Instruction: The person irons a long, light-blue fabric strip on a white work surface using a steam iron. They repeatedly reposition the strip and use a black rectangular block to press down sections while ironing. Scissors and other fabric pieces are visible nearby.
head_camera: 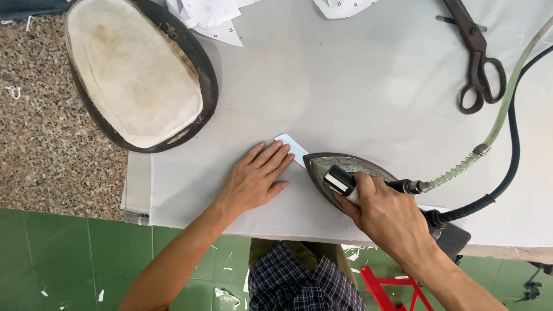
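The right hand is wrapped tight around the handle of a steam iron, its grip clamped shut on it, and the iron sits flat on a white fabric strip near the front edge of the grey worktop. The left hand lies palm down with its grip open, fingers spread and flat, pressing the strip's free end just beside the iron's tip. A padded oval pressing board lies well apart at the far left, and dark scissors at the far right.
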